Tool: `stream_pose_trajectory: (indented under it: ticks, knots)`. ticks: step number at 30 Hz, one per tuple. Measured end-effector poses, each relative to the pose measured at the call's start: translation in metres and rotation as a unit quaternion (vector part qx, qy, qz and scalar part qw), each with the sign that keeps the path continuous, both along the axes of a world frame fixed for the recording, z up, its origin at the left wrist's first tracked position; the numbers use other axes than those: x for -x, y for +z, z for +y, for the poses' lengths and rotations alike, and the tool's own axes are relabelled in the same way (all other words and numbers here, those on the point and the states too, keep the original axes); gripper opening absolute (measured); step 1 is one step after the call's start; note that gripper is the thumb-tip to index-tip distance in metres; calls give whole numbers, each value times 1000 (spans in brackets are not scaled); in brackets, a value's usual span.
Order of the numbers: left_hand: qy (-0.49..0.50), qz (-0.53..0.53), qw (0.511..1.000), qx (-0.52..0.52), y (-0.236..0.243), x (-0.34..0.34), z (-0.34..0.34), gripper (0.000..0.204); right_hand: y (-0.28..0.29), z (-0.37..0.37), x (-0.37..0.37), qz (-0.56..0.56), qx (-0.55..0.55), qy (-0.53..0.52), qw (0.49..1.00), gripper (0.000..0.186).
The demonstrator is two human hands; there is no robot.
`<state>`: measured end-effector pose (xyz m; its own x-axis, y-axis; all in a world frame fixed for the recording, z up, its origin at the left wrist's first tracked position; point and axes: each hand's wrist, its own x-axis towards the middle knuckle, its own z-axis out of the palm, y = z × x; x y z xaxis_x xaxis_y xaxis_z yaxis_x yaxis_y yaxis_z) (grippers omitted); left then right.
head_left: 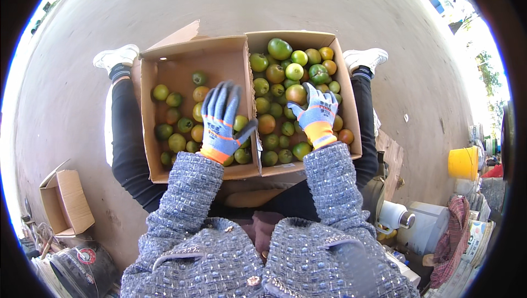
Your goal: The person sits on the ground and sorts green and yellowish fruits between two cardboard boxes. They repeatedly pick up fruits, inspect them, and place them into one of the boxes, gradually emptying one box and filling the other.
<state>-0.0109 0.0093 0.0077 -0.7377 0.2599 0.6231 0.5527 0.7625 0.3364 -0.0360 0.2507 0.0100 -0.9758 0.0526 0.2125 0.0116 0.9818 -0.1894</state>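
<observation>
Two open cardboard boxes stand side by side between my outstretched legs. The left box point(230, 59) holds green and orange-tinged tomatoes point(177, 142), gathered toward its near side. More tomatoes point(280, 49) fill most of the right box point(310, 38). Both my hands wear blue-grey gloves with dark fingertips and orange cuffs. Over the right side of the left box, my left hand point(219, 119) is open, its fingers stretched out and slightly blurred. My right hand point(318, 108) has its thumb and fingers around an orange-green tomato point(296, 94) in the right box.
A small open cardboard box point(68, 202) and a dark bucket point(85, 270) are at the lower left. To the right are a flat cardboard piece point(388, 158), a white flask point(392, 215), a yellow bucket point(463, 163) and a checked cloth point(451, 243). Concrete floor point(230, 1) surrounds the boxes.
</observation>
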Motion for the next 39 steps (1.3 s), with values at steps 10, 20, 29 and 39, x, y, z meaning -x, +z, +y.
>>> stream_pose_trajectory:
  ticks: [10, 20, 29, 39]
  knots:
    - [-32, -152, 961, -230, -23, -6, -2, 90, 24, -59, -29, -4, 333, 231, 914, 45]
    - [64, -143, 925, -345, -47, 13, -10, 79, -7, 21, 1, -58, -190, 40, 979, 63]
    - [-26, -202, 948, -245, -38, 3, -4, 61, 1, 17, 0, -162, -184, -54, 968, 47]
    - [-129, -143, 968, -159, -12, -6, 0, 90, 16, -72, -30, -46, 464, 220, 857, 50]
